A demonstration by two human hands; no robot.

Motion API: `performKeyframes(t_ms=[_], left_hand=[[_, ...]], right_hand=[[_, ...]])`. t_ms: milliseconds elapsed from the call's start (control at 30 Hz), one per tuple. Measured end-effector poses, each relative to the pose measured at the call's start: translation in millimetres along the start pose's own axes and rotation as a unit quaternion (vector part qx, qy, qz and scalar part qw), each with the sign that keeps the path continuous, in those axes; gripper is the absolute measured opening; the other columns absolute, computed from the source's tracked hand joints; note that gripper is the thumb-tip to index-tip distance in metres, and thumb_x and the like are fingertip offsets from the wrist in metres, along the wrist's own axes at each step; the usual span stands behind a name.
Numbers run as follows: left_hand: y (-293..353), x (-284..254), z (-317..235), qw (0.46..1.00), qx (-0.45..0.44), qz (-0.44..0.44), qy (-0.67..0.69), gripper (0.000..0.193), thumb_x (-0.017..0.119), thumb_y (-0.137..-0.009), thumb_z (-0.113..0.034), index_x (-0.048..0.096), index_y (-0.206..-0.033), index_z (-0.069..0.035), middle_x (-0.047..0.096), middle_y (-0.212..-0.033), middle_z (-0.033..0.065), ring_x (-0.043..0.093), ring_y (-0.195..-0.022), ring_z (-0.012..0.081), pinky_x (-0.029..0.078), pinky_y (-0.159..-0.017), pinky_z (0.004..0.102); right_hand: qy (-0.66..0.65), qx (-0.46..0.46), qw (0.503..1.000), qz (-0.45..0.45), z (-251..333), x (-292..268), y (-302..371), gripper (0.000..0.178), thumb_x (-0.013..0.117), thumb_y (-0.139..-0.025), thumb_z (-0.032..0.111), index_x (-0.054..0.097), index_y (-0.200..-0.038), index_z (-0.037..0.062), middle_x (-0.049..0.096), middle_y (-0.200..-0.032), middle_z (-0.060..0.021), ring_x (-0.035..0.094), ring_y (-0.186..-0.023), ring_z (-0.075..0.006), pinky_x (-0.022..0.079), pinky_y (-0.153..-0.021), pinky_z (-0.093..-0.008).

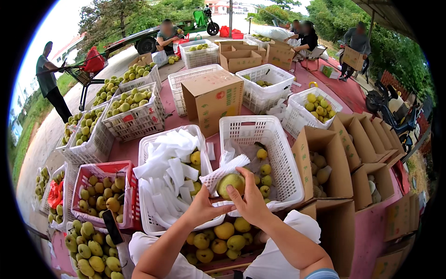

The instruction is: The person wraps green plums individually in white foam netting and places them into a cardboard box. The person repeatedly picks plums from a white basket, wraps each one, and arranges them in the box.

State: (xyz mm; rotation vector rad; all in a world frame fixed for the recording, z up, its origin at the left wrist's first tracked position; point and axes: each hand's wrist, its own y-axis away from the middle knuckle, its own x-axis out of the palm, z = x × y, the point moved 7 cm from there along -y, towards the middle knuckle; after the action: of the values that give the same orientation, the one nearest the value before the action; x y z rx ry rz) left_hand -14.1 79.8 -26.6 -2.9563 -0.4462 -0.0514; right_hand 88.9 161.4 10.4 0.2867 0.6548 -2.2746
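A yellow-green pear [230, 185] sits between my two hands, above the near rims of two white crates. My right hand [254, 201] is closed around its right side, the thumb resting across the front. On the left, my left hand [203, 204] grips a white foam net sleeve [224, 172], which lies against the pear's upper left side; some of its fingers are hidden behind the sleeve. The left white crate [145, 204] holds a pile of foam sleeves [169, 179] and some pears. In the right white crate [289, 172] lie several pears on a white liner.
Below my forearms is a container of yellow pears [224, 230]. Open cardboard boxes [320, 144], some with pears, line the right. A red crate [131, 195] of pears stands left, beside a phone [113, 226]. More pear crates [134, 118] stand farther off, with several people beyond.
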Motion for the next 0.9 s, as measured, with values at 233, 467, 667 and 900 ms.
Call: performKeyframes(t_ms=[233, 467, 667, 900], left_hand=[[5.4, -5.1, -3.4, 0.947, -0.002, 0.022, 0.32, 0.07, 0.075, -0.079, -0.019, 0.036, -0.135, -0.002, 0.054, -0.123, 0.0149, 0.06, -0.107, 0.0285, 0.056, -0.08, 0.0439], [31.4, 25.9, 10.0, 0.825, -0.112, 0.168, 0.528, 0.082, 0.076, -0.077, -0.035, 0.033, -0.139, -0.003, 0.051, -0.127, 0.0161, 0.059, -0.106, 0.0295, 0.058, -0.075, 0.0411], [30.4, 29.4, 5.1, 0.848, -0.125, 0.167, 0.488, 0.093, 0.087, -0.066, -0.026, 0.033, -0.138, -0.004, 0.05, -0.128, 0.0154, 0.058, -0.109, 0.0298, 0.058, -0.076, 0.0401], [36.5, 26.5, 5.3, 0.891, -0.133, 0.127, 0.415, 0.087, 0.085, -0.067, -0.032, 0.038, -0.134, -0.002, 0.053, -0.126, 0.0121, 0.055, -0.114, 0.0253, 0.05, -0.09, 0.0407]], right_hand=[[-0.274, 0.149, 0.945, -0.101, -29.8, -40.6, -15.3, 0.024, 0.041, -0.101, 0.023, 0.05, -0.116, 0.0051, 0.061, -0.108, -0.0052, 0.058, -0.096, -0.0111, 0.05, -0.075, -0.0246], [-0.67, 0.268, 0.653, 0.23, -39.4, 45.4, 16.3, 0.035, 0.054, -0.095, 0.031, 0.054, -0.121, 0.0066, 0.059, -0.116, -0.0009, 0.058, -0.103, -0.0109, 0.047, -0.089, -0.0266], [-0.661, 0.271, 0.646, 0.269, -45.4, 53.5, 23.4, 0.048, 0.05, -0.097, 0.035, 0.041, -0.139, 0.0118, 0.054, -0.129, -0.0004, 0.054, -0.112, -0.0117, 0.044, -0.096, -0.0293], [-0.635, 0.385, 0.628, 0.233, -28.2, 42.1, 20.9, 0.037, 0.05, -0.097, 0.039, 0.061, -0.106, 0.0048, 0.065, -0.103, -0.0038, 0.063, -0.089, -0.0124, 0.051, -0.078, -0.0287]])
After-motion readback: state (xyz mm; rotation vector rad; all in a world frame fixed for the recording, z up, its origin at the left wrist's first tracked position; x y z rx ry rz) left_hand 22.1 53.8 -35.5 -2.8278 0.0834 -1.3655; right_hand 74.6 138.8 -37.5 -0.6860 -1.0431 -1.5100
